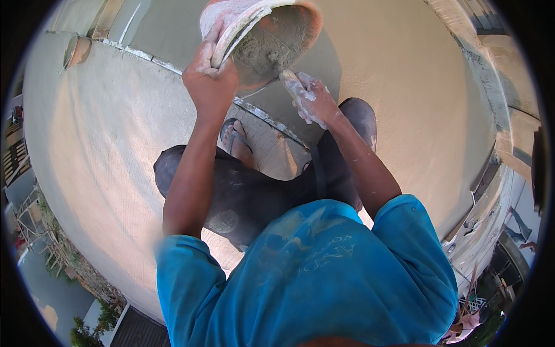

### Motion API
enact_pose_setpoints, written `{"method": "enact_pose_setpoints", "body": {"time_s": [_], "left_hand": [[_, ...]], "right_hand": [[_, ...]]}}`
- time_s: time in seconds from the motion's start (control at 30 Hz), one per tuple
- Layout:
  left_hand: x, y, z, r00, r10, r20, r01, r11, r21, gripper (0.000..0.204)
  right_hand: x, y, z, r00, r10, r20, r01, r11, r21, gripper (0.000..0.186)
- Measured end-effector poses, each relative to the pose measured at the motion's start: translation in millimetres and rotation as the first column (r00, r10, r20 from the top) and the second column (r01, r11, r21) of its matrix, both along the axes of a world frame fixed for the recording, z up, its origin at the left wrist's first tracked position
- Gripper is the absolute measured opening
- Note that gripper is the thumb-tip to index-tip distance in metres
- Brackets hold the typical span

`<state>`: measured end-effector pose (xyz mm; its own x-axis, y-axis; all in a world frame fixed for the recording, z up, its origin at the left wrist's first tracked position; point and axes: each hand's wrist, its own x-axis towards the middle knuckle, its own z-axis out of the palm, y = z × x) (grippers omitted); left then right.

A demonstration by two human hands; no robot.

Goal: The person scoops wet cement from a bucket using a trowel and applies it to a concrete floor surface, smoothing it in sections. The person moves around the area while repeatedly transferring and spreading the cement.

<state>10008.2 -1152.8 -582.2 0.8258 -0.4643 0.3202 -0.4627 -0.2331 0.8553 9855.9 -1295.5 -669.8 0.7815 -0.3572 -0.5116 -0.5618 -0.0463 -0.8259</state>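
Observation:
An orange, cement-smeared bucket (315, 20) is tipped toward me at the top of the view, with wet grey mortar (263, 49) inside. My left hand (213, 72) is closed round its left rim, thumb and fingers coated in pale cement. At the bucket's mouth, my right hand (312, 99) grips the pale handle of what looks like a trowel (287, 75). Its blade end reaches into the bucket and cannot be made out against the mortar. White cement also coats the right fingers.
Smooth wet-looking cement (404, 75) spreads ahead and to the right. A pale straight strip (266, 118) divides it from the rougher slab (110, 133) under my sandalled foot (234, 136). Another orange bucket (80, 51) lies at the far left. A low edge (491, 98) bounds the right side.

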Motion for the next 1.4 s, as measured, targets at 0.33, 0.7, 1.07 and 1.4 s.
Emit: {"method": "enact_pose_setpoints", "body": {"time_s": [0.33, 0.7, 1.07, 1.4], "left_hand": [[25, 9, -41, 0.944, 0.108, -0.313, -0.107, 0.994, 0.021, 0.013], [16, 33, -83, 0.618, 0.258, -0.742, -0.345, 0.938, 0.039, 0.023], [14, 157, -89, 0.513, 0.366, -0.776, -0.348, 0.916, 0.202, 0.027], [41, 217, -61, 0.452, 0.478, -0.753, -0.441, 0.854, 0.277, 0.032]], "right_hand": [[-15, -20, 12, 0.989, -0.149, 0.004, 0.113, 0.766, 0.633, 0.049], [-83, -93, 47, 0.937, -0.339, 0.081, 0.153, 0.610, 0.778, 0.038], [-76, -504, 16, 0.823, -0.536, -0.186, -0.226, -0.009, -0.974, 0.052], [-152, -514, 57, 0.723, -0.611, 0.321, 0.425, 0.028, -0.905, 0.042]]}}
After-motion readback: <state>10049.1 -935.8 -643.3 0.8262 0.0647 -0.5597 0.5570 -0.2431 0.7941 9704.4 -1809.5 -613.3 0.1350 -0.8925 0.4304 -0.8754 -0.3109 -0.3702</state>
